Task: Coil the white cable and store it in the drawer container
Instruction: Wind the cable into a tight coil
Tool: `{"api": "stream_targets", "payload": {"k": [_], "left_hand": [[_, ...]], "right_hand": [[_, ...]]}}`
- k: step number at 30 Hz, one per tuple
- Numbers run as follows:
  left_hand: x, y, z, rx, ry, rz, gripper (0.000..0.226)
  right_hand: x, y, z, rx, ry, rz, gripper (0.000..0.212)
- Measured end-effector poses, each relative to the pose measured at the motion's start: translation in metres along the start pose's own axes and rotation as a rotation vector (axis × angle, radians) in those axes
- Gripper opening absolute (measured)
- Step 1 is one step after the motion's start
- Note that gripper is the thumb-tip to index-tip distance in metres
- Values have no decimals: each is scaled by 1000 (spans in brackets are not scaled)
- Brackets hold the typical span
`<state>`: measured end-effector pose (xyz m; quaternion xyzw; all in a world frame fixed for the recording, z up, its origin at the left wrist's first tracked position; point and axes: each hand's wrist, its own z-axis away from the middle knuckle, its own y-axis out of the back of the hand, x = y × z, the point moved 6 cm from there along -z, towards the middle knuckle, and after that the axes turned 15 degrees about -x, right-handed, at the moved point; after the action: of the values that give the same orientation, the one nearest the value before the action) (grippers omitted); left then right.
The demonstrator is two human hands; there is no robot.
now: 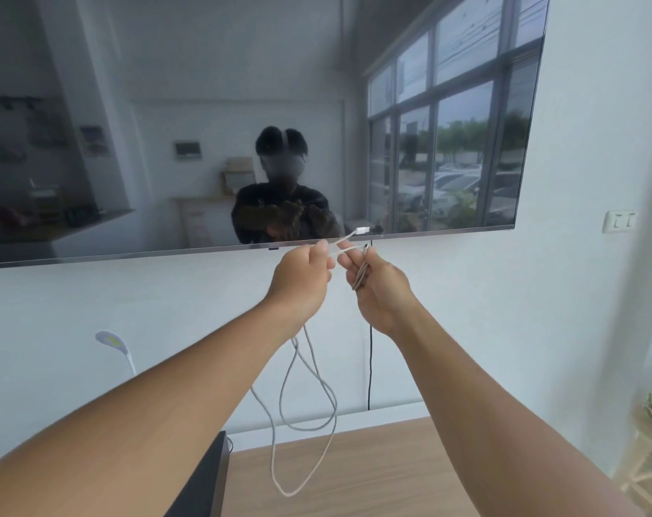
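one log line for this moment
stage: coiling | left hand: feeds white cable | right hand: holds loops | slack: hanging | drawer: unseen

A large dark wall-mounted screen (242, 117) fills twelve o'clock on a white wall (93, 304), reflecting bright windows. A socket (620, 220) sits at three o'clock. A black cord (370, 367) hangs to a wooden tabletop (373, 472) at six o'clock, and a pale wooden shelf (649, 468) stands at four.
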<state>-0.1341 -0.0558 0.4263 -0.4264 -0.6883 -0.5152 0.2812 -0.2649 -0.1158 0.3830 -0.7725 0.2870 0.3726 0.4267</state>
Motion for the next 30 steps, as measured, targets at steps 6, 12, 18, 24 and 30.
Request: {"api": "stream_targets", "payload": {"k": [6, 12, 18, 24, 30], "left_hand": [[-22, -14, 16, -66, 54, 258, 40], [-41, -16, 33, -62, 77, 452, 40], [-40, -19, 37, -147, 50, 421, 40], [-55, -32, 45, -213, 69, 459, 39], [-61, -28, 47, -158, 47, 577, 39]], "right_hand": [[-13, -2, 2, 117, 44, -194, 22], [-28, -6, 4, 110, 97, -196, 37], [-31, -9, 10, 54, 112, -108, 41], [-29, -25, 15, -31, 98, -73, 38], [-33, -26, 23, -82, 84, -1, 45]]}}
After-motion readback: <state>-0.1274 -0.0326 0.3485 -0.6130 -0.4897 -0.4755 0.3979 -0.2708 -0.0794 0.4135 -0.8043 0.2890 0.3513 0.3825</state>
